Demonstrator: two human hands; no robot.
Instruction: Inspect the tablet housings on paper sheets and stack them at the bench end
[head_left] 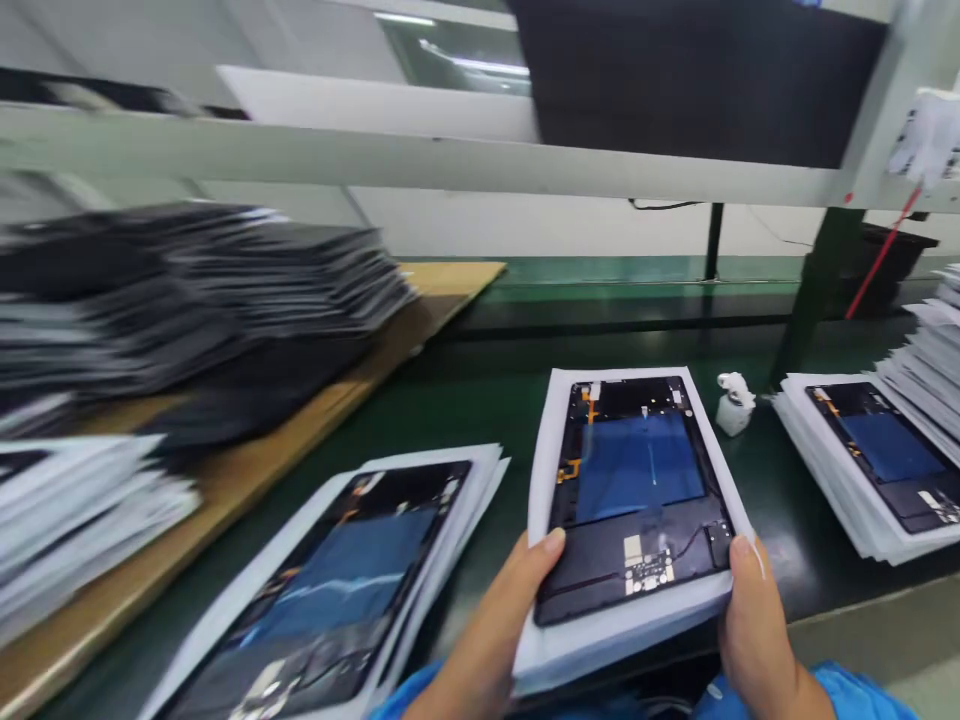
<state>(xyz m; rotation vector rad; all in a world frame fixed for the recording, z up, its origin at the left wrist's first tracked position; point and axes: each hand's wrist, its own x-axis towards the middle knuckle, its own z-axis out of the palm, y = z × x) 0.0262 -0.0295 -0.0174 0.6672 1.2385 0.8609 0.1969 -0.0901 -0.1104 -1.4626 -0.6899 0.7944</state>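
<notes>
Between my hands is a stack of white sheets point(622, 640) with an open-backed tablet point(637, 465) lying on top. The tablet shows a blue battery area, orange flex cables and a small circuit board near its lower edge. My left hand point(495, 615) is closed on the stack's left side, thumb on the tablet's lower left edge. My right hand point(761, 630) grips the right side, thumb by the lower right corner. The fingers underneath are hidden. To the left lies another open-backed tablet point(337, 580) on white sheets, blurred.
Dark panels point(277, 270) are piled on a brown board point(442, 290) at the left, with white sheets point(97, 510) in front. A small white object point(734, 405) stands on the dark green table point(480, 400). Another tablet point(892, 445) lies on sheets at right. A shelf beam point(420, 165) crosses above.
</notes>
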